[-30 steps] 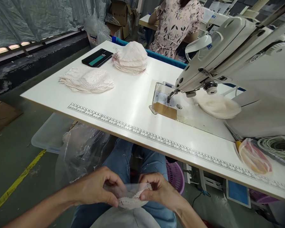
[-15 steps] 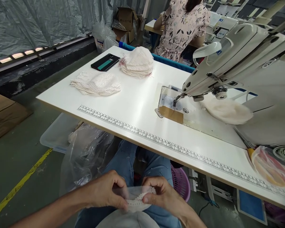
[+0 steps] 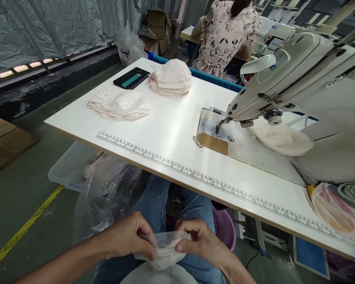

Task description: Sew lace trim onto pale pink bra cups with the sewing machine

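Fingers of the left hand (image 3: 133,238) and the right hand (image 3: 197,240) pinch a sheer, lace-edged white cloth (image 3: 167,258) above the person's lap (image 3: 195,209).
Beyond it, the edge of the surface (image 3: 77,122) comes between the hands and the sewing machine (image 3: 272,75). On this surface are a flat lace stack (image 3: 121,104), a taller cloth stack (image 3: 171,78) and — just beside — a dark phone (image 3: 131,78). Below are clear plastic (image 3: 103,193) and a purple basket (image 3: 229,232).

Legible markings: numerals, including 10, 12, 13 and 14, along the printed ruler scale (image 3: 192,175) on the white table (image 3: 171,122); blue letters "KI" on the rear sewing machine (image 3: 277,32); a pale trefoil logo (image 3: 138,74) on the dark phone (image 3: 127,80). The bucket label (image 3: 124,54) is too small to read.
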`<control>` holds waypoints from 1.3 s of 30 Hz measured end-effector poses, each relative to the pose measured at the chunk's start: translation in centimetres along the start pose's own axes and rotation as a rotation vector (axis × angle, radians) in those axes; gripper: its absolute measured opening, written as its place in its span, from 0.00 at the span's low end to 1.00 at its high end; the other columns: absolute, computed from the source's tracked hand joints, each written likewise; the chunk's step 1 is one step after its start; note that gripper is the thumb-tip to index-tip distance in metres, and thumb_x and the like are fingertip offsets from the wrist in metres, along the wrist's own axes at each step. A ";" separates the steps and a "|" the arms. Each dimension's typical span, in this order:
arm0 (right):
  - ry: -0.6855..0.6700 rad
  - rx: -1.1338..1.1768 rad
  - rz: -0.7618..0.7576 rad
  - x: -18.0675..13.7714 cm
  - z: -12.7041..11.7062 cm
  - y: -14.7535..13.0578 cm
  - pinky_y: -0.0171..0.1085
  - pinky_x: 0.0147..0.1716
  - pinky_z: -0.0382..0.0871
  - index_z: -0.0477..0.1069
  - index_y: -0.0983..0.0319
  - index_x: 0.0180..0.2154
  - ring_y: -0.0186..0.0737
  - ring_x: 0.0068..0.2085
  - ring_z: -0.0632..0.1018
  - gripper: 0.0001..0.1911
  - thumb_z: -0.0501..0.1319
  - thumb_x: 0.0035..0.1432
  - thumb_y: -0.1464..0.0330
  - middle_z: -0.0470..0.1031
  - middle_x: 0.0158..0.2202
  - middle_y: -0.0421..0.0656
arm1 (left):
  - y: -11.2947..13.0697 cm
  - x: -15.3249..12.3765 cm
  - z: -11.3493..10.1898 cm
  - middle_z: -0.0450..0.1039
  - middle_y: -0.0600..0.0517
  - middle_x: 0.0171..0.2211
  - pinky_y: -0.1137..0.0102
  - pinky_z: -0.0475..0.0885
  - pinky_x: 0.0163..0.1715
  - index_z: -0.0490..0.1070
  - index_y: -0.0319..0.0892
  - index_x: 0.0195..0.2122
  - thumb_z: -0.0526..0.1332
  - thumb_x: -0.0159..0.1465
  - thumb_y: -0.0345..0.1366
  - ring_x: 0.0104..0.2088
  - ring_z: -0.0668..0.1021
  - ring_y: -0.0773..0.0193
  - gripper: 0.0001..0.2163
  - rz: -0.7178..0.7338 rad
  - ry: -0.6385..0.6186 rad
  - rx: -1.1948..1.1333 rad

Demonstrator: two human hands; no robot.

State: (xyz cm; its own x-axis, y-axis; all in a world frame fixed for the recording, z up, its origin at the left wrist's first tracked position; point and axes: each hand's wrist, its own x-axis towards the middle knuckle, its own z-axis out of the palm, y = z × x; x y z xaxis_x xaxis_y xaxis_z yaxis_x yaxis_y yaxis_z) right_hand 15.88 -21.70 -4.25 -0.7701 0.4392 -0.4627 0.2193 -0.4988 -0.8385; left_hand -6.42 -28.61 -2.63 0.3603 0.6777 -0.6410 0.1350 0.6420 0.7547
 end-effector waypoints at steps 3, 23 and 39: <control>0.000 0.016 0.004 0.0 0.3 -0.4 0.29 0.27 0.61 0.75 0.67 0.27 0.30 0.27 0.69 0.13 0.71 0.42 0.63 0.71 0.26 0.40 | -0.3 -0.2 -0.4 0.64 0.58 0.13 0.77 0.56 0.19 0.81 0.40 0.23 0.69 0.45 0.33 0.18 0.60 0.72 0.04 -0.001 -0.006 0.017; -0.027 -0.122 -0.037 -0.5 0.9 -1.0 0.31 0.27 0.60 0.73 0.65 0.31 0.31 0.27 0.66 0.20 0.71 0.40 0.58 0.69 0.25 0.38 | 1.1 0.8 0.7 0.50 0.61 0.13 0.74 0.47 0.18 0.74 0.37 0.17 0.66 0.47 0.35 0.17 0.52 0.73 0.07 0.001 -0.029 0.090; -0.023 -0.380 -0.134 -0.4 1.3 -0.4 0.30 0.25 0.59 0.75 0.66 0.29 0.30 0.23 0.63 0.21 0.61 0.54 0.53 0.65 0.21 0.38 | 1.2 0.4 1.3 0.51 0.60 0.15 0.74 0.46 0.19 0.75 0.36 0.18 0.67 0.48 0.38 0.20 0.53 0.72 0.10 0.010 -0.012 0.099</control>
State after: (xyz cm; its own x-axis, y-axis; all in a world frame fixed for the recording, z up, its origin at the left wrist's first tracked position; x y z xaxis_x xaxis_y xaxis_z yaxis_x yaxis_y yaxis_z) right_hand 15.38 -22.66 -3.36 -0.8191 0.4625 -0.3392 0.3189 -0.1243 -0.9396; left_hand -4.91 -28.01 -1.83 0.3733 0.6788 -0.6324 0.2219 0.5966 0.7713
